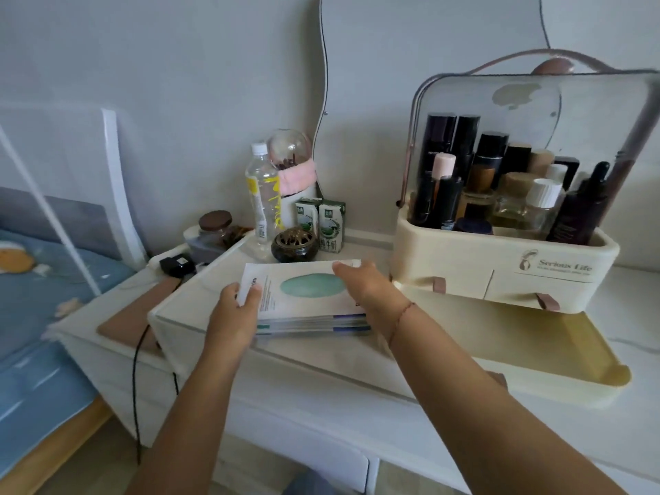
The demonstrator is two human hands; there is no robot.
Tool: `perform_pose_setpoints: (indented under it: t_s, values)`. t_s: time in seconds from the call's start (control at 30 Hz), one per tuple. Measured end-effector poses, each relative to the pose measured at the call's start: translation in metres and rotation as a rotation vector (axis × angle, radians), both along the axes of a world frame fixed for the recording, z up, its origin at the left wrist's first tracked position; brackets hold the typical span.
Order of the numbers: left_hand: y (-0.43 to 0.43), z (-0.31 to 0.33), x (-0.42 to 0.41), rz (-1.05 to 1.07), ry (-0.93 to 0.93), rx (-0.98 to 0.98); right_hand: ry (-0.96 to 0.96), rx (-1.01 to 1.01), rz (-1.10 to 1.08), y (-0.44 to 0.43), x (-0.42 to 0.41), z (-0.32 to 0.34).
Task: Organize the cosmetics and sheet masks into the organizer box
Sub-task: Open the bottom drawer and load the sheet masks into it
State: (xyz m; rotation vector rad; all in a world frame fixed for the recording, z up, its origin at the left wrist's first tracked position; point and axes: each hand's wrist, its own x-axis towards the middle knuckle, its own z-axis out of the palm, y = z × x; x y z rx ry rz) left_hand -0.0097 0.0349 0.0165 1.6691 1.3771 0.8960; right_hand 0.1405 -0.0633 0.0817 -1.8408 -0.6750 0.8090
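Hands: left hand (234, 316) pinches the stack's left edge, thumb on top; right hand (368, 289) curls over its right side.
Masks: flat stack of white sheet-mask packets (303, 291), just left of the cream plastic organizer box (500, 266).
Technique: probably best kept squared and level, then slid into the pulled-out drawer (557, 355).

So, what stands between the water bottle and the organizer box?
Two green milk cartons and, in front, a dark incense burner; head view.

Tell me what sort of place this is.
Probably a bedroom vanity corner: a bed with blue bedding beside a white dressing table, a wavy-edged wall mirror, and a cream plastic organizer box filled with cosmetic bottles.
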Motion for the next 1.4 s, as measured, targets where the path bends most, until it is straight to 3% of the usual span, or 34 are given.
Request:
perform_pose_setpoints:
  t_s: [0.27,0.8,1.03,1.27,1.4]
  values:
    - [0.01,-0.01,-0.012,-0.003,-0.235,-0.042,0.017,0.182,-0.109,0.013,0.006,-0.018]
    - [0.015,-0.014,-0.007,-0.031,-0.452,-0.086,0.172,0.385,-0.159,0.014,0.02,-0.026]
    - [0.015,-0.01,-0.004,-0.083,-0.534,-0.025,0.217,0.357,-0.08,0.016,0.022,-0.024]
    - [0.018,0.008,-0.01,-0.193,-0.655,-0.013,0.207,0.633,0.08,0.011,0.024,-0.006]
    - [0.024,0.022,-0.012,-0.317,-0.67,0.025,0.207,0.695,0.145,0.009,0.029,0.0]
